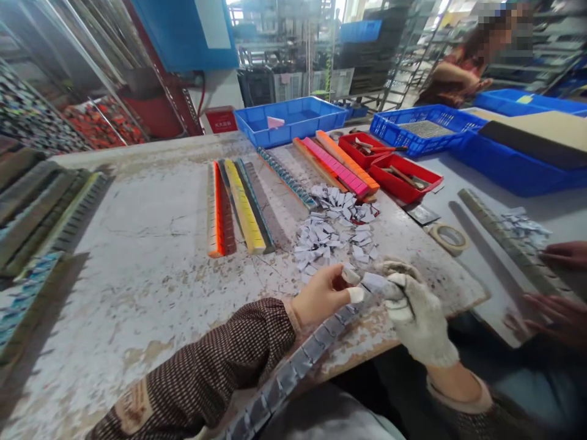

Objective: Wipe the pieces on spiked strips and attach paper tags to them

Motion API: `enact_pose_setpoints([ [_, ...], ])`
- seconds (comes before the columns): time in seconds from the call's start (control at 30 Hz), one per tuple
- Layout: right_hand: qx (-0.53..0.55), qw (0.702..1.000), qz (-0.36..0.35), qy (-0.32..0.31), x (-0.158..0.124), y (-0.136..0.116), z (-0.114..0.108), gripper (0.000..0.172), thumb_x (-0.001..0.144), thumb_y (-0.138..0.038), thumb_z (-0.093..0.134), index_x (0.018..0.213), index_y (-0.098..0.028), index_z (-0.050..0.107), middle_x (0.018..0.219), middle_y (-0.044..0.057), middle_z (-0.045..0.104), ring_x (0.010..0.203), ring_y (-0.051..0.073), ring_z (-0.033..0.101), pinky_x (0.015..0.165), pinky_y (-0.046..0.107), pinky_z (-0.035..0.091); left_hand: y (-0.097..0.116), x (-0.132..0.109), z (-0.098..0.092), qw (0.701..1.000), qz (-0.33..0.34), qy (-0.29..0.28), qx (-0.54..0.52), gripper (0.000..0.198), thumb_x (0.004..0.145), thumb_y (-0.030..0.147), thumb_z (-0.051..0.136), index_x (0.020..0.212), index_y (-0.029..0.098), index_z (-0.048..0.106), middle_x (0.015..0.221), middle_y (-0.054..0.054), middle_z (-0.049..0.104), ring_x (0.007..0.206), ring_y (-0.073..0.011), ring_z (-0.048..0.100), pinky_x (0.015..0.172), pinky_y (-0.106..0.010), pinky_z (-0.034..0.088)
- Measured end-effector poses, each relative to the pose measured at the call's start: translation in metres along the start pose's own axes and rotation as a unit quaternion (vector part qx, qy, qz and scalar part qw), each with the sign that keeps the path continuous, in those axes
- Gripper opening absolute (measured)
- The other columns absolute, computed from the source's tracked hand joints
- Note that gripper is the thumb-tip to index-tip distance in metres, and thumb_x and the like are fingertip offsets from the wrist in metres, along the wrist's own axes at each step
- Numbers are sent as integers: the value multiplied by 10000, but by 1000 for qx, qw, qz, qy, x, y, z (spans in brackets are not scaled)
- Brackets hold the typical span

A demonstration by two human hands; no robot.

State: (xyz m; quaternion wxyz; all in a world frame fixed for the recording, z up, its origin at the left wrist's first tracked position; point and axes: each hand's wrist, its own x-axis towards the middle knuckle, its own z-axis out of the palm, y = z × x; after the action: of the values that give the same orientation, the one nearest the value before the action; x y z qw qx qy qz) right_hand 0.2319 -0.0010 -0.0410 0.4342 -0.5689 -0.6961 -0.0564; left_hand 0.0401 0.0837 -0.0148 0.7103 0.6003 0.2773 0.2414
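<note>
My left hand (323, 296), bare but for white covers on the thumb and a fingertip, is apart at the fingers near a small pale piece. My right hand (419, 315), in a white knitted glove, pinches that pale grey piece (375, 282). Under my left hand a long grey strip with evenly spaced slits (293, 365) runs from the lower edge of the view up toward both hands. Just beyond the hands lies a loose heap of small pale pieces (318, 239) on the worn white table (151, 201).
Coloured slotted strips (245, 214) lie mid-table, more at the left edge. Red trays (403, 177), blue crates (291, 119) and a tape roll (448, 238) stand beyond. At right, another person's hands (557, 308) are beside a slotted strip (509, 235). A person (458, 70) is behind.
</note>
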Motion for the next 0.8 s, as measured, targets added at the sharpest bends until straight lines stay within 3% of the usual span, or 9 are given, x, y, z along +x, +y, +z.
enact_pose_setpoints([
  [0.13,-64,994,-26,-85,-2,13,-10,91,943,-195,551,900,-248,611,1148,103,699,1236,303,625,976,480,574,-10,-28,-17,962,-18,19,271,136,865,307,680,894,182,633,787,2,623,689,-144,520,647,-268,410],
  [0.27,-146,975,-95,-138,-4,11,-10,103,938,-188,544,875,-207,623,1148,140,691,1263,349,596,1038,565,517,-22,-49,-18,930,-13,-15,367,133,861,251,694,965,182,650,913,-19,647,765,-158,569,694,-272,430],
  [0.4,-171,961,-134,-171,-1,6,-9,104,921,-156,540,917,-188,638,1110,140,688,1265,345,580,1061,566,489,-25,-51,-14,911,-5,-26,411,101,884,260,676,927,180,633,947,-28,626,771,-160,567,703,-273,439],
  [0.57,-172,954,-128,-210,9,3,-13,139,902,-145,532,933,-183,662,1084,136,694,1242,336,583,1078,562,455,-25,-49,-15,902,-6,-37,429,112,904,287,644,906,180,611,980,-43,622,815,-177,578,729,-283,463],
  [0.73,-163,934,-105,-300,20,21,-13,115,873,-159,574,918,-208,668,1177,116,695,1272,321,570,1111,547,430,-27,-51,-17,901,4,-45,431,120,914,295,637,921,178,611,982,-46,618,838,-189,589,741,-291,469],
  [0.8,-141,935,-98,-310,21,28,-11,100,899,-186,581,936,-217,668,1230,104,690,1287,305,567,1096,522,456,-27,-51,-18,902,5,-49,429,151,929,327,640,936,179,616,986,-46,621,840,-191,594,739,-291,469],
])
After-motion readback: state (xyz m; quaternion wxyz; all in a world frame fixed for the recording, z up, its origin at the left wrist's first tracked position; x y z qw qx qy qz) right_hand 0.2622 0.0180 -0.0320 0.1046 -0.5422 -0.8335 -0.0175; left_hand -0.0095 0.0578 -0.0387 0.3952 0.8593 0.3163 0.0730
